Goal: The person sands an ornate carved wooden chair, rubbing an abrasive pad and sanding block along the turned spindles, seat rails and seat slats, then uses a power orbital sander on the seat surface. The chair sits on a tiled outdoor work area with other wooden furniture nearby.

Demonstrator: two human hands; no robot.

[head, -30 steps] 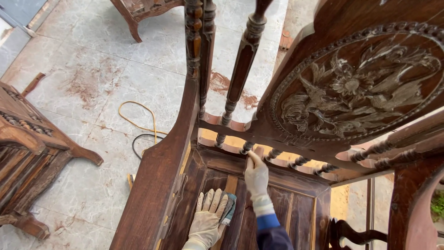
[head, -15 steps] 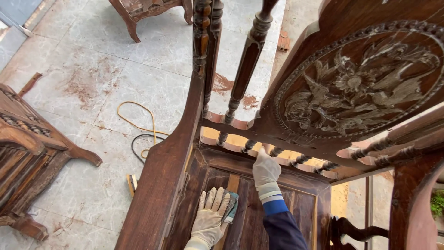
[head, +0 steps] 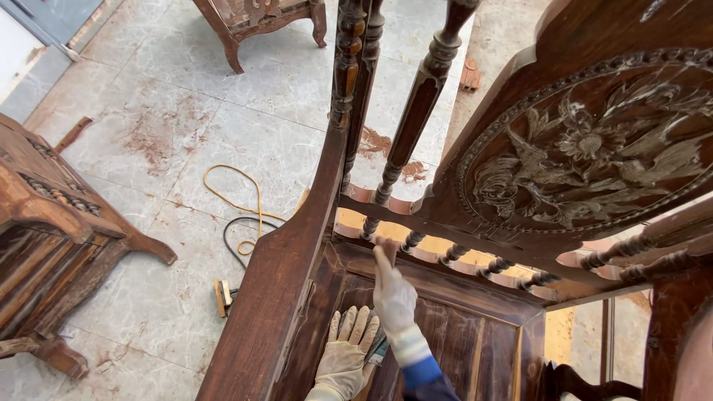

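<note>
A large dark carved wooden furniture piece fills the view, with a row of small turned spindles under an oval flower carving. My right hand, in a pale glove with a blue sleeve, reaches up. Its closed fingers press a small brown sanding scrap against the rail near the leftmost spindles. My left hand, also gloved, lies flat with spread fingers on the lower wood panel. A blue-grey tool lies between the two hands.
Another carved wooden piece stands at the left, and a chair at the top. A yellow cable and a black cable lie on the dusty tiled floor, with a small block beside them.
My right hand has slid left along the spindle row and stretched up higher. My left hand has stayed flat on the panel. The view has shifted slightly.
</note>
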